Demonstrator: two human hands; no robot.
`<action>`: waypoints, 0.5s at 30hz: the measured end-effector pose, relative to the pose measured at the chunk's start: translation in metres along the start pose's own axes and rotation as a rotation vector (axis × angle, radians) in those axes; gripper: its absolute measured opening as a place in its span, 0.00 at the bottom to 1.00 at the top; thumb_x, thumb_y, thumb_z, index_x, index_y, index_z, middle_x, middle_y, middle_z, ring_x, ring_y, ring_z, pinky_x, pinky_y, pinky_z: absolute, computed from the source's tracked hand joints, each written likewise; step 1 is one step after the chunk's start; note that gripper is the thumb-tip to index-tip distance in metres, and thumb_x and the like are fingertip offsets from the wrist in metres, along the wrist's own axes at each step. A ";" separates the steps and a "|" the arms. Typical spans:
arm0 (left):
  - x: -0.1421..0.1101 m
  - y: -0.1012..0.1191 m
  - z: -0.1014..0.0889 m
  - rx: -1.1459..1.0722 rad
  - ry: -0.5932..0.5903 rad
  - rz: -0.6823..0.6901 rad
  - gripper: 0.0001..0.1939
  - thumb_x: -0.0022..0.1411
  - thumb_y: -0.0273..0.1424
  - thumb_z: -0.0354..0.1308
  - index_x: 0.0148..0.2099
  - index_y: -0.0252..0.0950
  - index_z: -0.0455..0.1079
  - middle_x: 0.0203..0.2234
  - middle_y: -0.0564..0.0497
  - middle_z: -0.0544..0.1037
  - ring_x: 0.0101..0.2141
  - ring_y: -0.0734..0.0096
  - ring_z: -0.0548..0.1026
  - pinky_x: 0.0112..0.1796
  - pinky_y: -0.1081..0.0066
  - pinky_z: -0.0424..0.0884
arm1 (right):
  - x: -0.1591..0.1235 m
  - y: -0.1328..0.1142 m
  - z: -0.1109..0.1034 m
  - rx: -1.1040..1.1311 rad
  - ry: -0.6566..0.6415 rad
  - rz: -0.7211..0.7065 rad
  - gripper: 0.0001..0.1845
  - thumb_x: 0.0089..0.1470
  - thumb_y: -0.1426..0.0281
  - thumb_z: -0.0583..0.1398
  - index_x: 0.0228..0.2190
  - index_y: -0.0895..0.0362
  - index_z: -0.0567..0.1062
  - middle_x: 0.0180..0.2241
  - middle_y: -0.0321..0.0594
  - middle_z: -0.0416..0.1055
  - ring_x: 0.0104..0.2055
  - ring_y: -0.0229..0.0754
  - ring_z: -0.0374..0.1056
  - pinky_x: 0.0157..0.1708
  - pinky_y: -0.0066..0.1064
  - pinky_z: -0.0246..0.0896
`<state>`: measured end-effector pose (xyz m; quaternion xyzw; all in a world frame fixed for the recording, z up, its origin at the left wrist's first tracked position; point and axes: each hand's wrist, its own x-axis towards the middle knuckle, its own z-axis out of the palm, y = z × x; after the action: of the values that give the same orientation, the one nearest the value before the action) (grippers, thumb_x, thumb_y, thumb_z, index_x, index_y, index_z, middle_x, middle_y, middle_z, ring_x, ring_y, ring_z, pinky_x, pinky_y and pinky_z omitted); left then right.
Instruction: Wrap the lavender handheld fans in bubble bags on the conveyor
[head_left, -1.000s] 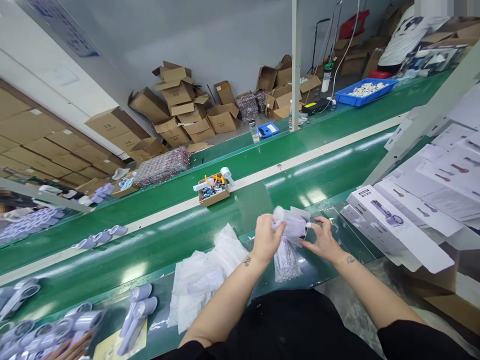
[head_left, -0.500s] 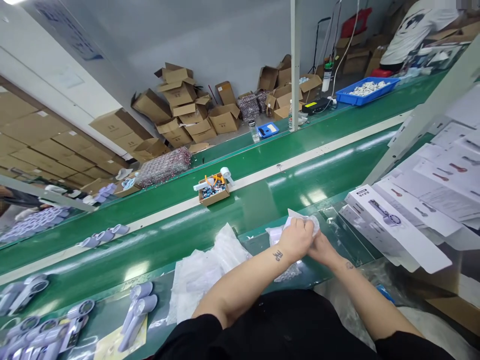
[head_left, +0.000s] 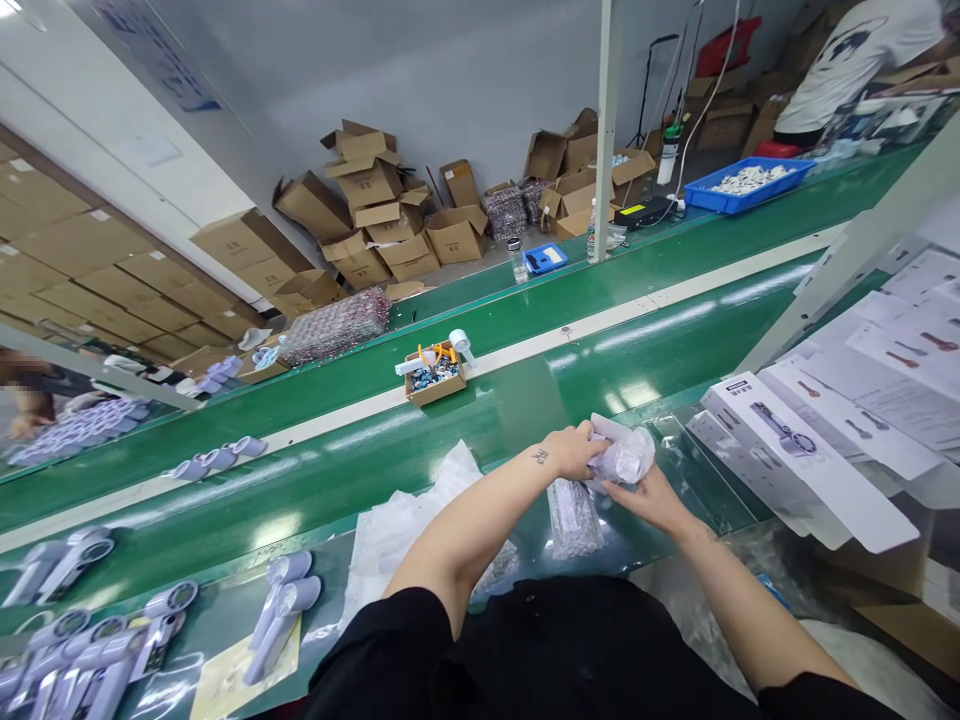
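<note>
Both my hands are on a handheld fan wrapped in clear bubble wrap [head_left: 631,457], its rounded end toward the right. A stiff white paper piece [head_left: 609,428] stands against it; I cannot tell if it is a leaflet or a box flap. My left hand [head_left: 576,452] grips the bundle from the left, fingers curled over it. From below and the right, my right hand [head_left: 651,500] clasps it. Another bubble-wrapped bundle [head_left: 574,520] lies on the bench just below my hands. To its left is a heap of white plastic bags [head_left: 397,535].
Printed white cartons [head_left: 787,450] lean at my right beside a metal post. Lavender handheld fans [head_left: 281,610] lie on the left bench. Across the green conveyor [head_left: 517,400] sit a small carton of parts [head_left: 436,385] and a blue tray [head_left: 697,198]. Co-workers are at the far edges.
My hands have shifted apart slightly, uncovering more of the wrapped fan. The bundle on the bench shows more fully. The whole view has moved a little.
</note>
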<state>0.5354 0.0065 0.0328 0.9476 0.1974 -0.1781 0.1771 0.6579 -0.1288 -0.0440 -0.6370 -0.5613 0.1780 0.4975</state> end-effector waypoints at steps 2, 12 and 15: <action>0.007 0.005 -0.001 0.043 -0.037 -0.025 0.32 0.50 0.38 0.63 0.58 0.45 0.61 0.50 0.39 0.66 0.44 0.50 0.71 0.41 0.59 0.67 | 0.003 -0.008 0.002 0.022 0.023 0.044 0.35 0.41 0.60 0.65 0.50 0.58 0.68 0.50 0.50 0.69 0.52 0.55 0.65 0.51 0.48 0.61; -0.013 -0.038 0.001 -0.354 0.178 0.090 0.23 0.48 0.44 0.64 0.45 0.41 0.65 0.28 0.54 0.72 0.30 0.67 0.72 0.33 0.72 0.64 | 0.001 -0.026 0.017 0.010 0.331 0.431 0.24 0.41 0.58 0.63 0.40 0.58 0.73 0.39 0.47 0.75 0.44 0.53 0.71 0.44 0.43 0.65; -0.020 -0.041 0.007 -0.485 0.218 0.069 0.22 0.49 0.44 0.62 0.44 0.41 0.66 0.25 0.57 0.70 0.28 0.71 0.70 0.31 0.74 0.64 | 0.002 -0.027 0.021 0.065 0.473 0.432 0.26 0.43 0.58 0.62 0.42 0.61 0.71 0.40 0.51 0.75 0.43 0.53 0.71 0.43 0.43 0.66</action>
<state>0.4984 0.0328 0.0244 0.8973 0.2195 -0.0164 0.3825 0.6278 -0.1210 -0.0299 -0.7490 -0.2758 0.1442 0.5850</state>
